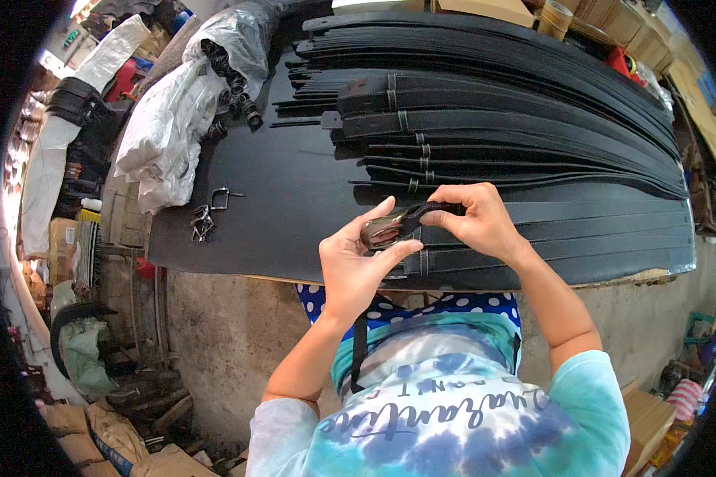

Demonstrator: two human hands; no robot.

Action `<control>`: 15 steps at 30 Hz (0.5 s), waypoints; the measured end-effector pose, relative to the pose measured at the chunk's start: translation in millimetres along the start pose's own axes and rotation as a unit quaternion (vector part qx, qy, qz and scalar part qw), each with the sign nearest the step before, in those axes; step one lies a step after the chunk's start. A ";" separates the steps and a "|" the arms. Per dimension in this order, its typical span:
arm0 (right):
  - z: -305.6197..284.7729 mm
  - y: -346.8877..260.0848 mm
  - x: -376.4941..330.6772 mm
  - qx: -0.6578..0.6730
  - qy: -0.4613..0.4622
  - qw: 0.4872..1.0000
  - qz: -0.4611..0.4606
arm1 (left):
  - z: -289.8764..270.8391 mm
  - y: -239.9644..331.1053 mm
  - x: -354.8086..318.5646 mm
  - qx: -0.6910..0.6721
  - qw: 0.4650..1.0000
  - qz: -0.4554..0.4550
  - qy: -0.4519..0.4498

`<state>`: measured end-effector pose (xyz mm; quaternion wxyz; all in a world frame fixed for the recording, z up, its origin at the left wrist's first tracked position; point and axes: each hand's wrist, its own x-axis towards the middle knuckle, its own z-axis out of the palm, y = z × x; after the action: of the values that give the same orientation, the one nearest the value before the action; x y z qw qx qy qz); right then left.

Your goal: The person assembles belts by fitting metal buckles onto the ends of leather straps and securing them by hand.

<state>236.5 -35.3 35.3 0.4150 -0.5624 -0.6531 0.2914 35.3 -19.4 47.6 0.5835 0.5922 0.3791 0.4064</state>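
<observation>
Metal buckle (383, 230) pinched btwn left hand (356, 262) fingers (398, 251), belt end (431, 209) in right hand (477, 219).

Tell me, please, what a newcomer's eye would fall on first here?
First the two hands at centre: the left hand grips a metal buckle while the right hand pinches the end of a black belt fitted to it. Behind them, a fan of black belts covers the table, with spare buckles at its left edge.

Packages around the worktop

Crumpled clear plastic bags (167, 127) lie at the far left of the black worktop (294, 199); brown cardboard boxes (636, 40) stand far right, another (648, 417) near right; tan paper sacks (111, 441) slump on the floor, near left.
</observation>
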 end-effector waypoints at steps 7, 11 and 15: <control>-1.1 -7.0 -10.0 -0.032 -0.039 0.998 -0.034 | 0.9 -7.5 10.8 0.138 0.983 0.114 0.033; -23.5 -4.5 -9.4 0.000 -0.045 0.994 -0.099 | -2.4 -10.1 10.8 0.173 0.968 0.181 0.027; -33.7 -6.4 -13.6 -0.053 -0.167 0.985 0.008 | -1.2 -7.4 9.0 0.180 0.958 0.222 0.005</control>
<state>262.9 -52.7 54.2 0.2671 -0.5328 -0.7231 0.3492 37.8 -10.4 40.5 0.3606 0.7548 0.3081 0.4531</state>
